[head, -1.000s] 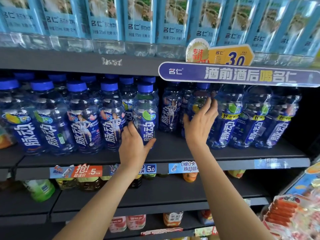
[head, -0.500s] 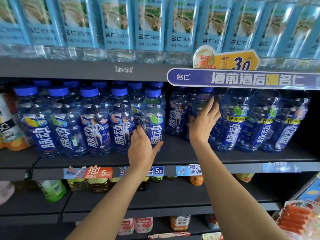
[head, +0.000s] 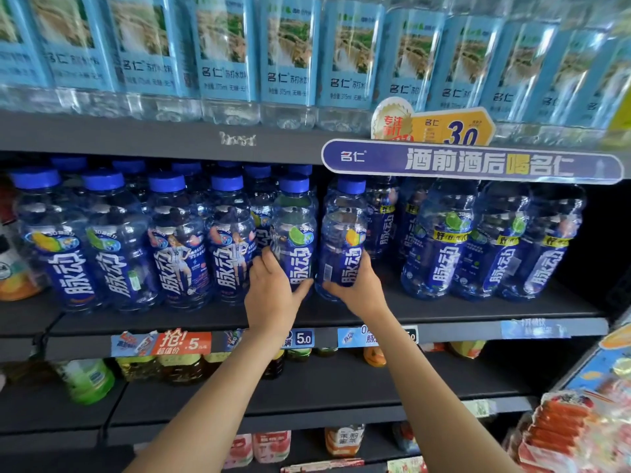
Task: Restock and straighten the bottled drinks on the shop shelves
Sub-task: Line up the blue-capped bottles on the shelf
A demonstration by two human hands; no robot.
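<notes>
The person stands at the drink shelves with both arms stretched out. The left hand [head: 273, 295] curls round the bottom of a blue bottle with a lime picture [head: 296, 240]. The right hand [head: 358, 285] curls round the bottom of the bottle with an orange picture [head: 343, 240], just beside it at 3 o'clock. The two bottles almost touch, and so do the two thumbs.

Both bottles stand upright near the front edge of the middle shelf [head: 444, 310]. A row of blue bottles [head: 119, 240] runs off toward 9 o'clock, packed side by side. Toward 3 o'clock there is a strip of bare shelf, then a wrapped pack of bottles [head: 491, 240] set a bit further back.

There is little room above the caps. The upper shelf [head: 136, 138] hangs low over them, and a purple sign [head: 471, 162] sticks out from its edge at 1 o'clock. Price tags [head: 184, 343] line the front lip under the hands.
</notes>
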